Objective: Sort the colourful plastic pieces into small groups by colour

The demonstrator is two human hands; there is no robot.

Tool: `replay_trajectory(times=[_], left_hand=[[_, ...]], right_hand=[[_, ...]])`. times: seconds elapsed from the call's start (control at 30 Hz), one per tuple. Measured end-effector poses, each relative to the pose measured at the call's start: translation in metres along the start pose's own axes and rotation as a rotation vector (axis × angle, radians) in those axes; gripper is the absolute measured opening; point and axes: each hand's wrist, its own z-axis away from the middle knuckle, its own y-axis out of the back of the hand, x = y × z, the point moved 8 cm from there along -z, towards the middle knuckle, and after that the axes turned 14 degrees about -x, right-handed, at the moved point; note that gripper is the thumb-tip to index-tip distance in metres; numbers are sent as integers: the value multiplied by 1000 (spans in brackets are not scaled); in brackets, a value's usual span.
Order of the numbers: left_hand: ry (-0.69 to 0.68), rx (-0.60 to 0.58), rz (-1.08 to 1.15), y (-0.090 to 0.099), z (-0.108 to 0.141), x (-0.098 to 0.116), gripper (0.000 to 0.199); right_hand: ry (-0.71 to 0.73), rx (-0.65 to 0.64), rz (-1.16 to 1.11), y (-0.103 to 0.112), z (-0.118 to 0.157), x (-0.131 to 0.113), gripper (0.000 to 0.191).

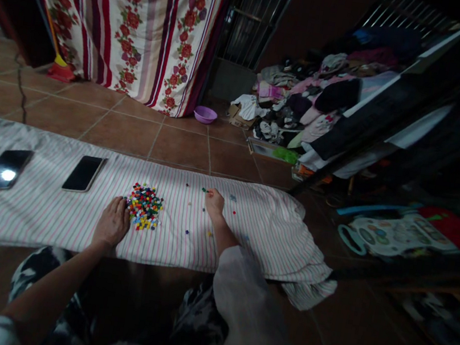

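Mid-frame | left hand (113,221) beside multicoloured heap of tiny plastic-looking cubes (145,206), grip hidden | right hand (214,202) at tiny green piece (204,190), I can't tell if pinched | likely spacing singles; next move needs delicacy

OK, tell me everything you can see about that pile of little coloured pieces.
The pile is a loose, low heap of many tiny pieces, mostly red, yellow, green, blue, orange and white, with yellow gathered towards the near edge. They look hard, perhaps plastic, but are too small to make out exact shapes. It lies on the striped cloth, with the left hand right against its left side.
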Motion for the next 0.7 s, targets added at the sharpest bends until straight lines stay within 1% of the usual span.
replay_trajectory(times=[0.17,0.33,0.53,0.7], left_hand=[[-11,-11,-7,0,0,2,41],[-22,-4,-28,0,1,4,39],[-17,-6,-29,-2,1,2,40],[-19,-1,-12,-4,2,1,40]], right_hand=[[-41,-25,72,2,-12,-1,31],[-46,-45,105,1,-21,-5,32],[-51,-57,142,-5,-26,-8,33],[-17,-65,174,-11,-26,-9,34]])
